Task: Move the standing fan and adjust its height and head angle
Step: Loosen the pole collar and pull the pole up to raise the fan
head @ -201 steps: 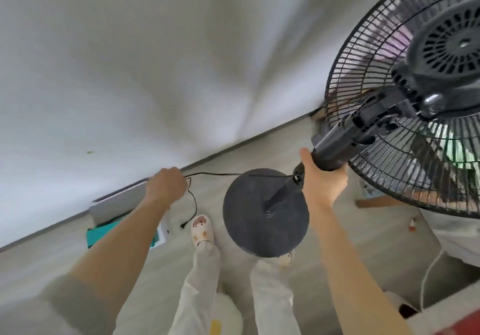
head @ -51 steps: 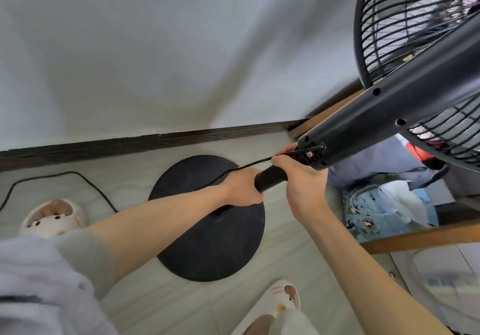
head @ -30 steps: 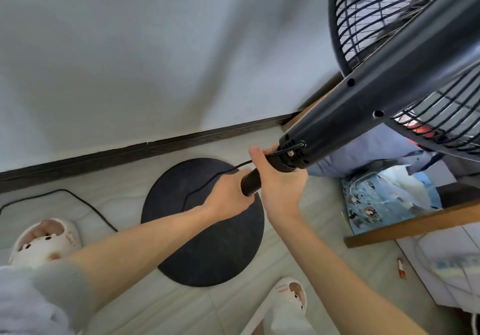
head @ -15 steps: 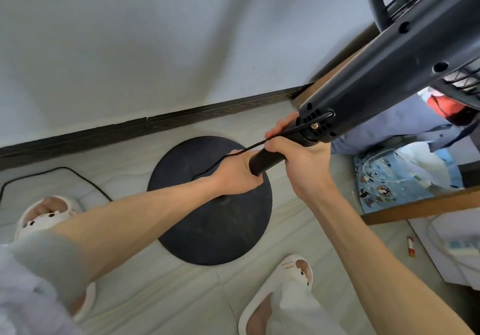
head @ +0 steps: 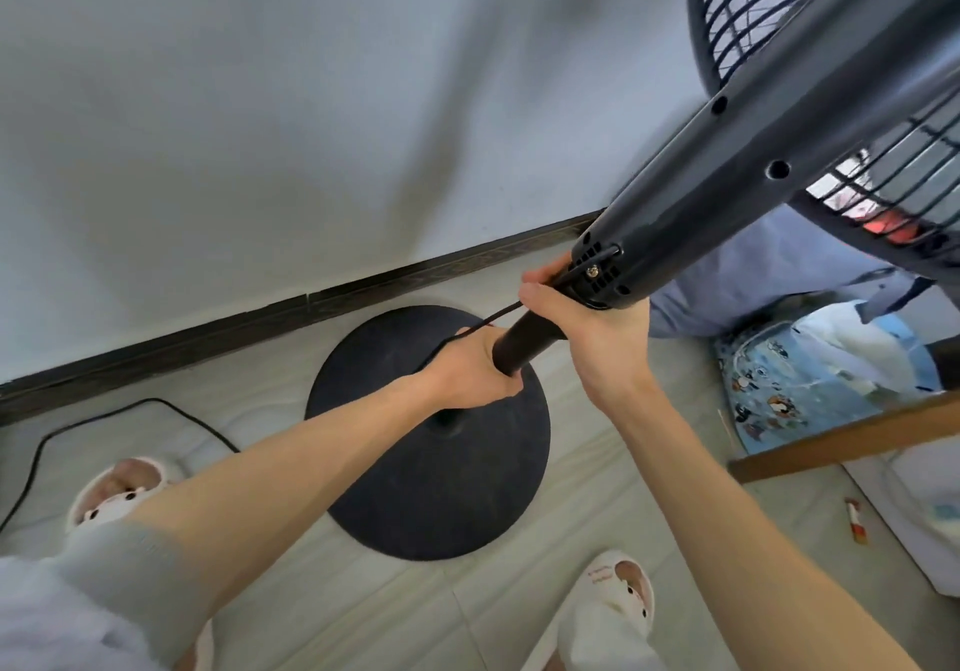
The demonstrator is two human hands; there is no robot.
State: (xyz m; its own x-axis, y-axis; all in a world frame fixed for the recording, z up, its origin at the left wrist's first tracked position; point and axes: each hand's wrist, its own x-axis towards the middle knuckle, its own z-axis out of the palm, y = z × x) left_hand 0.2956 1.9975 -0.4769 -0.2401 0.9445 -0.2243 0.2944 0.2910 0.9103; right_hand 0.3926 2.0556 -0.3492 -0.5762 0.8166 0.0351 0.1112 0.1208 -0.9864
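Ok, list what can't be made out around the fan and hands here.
Head view:
- pole: any height lock is covered by left hand and right hand.
- fan head: cut by top and right edges; tilt unclear.
- cord: leaves the left edge; plug unseen.
- red-and-white floor item: too small to identify.

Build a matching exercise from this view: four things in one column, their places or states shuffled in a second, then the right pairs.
1 left hand
2 right hand
3 fan base
4 black cord

a round disc flat on the floor
b grips the pole just under the thick housing
c trails over the floor at far left
d grips the pole lower down

Pairs: 1-d; 2-b; 3-a; 4-c
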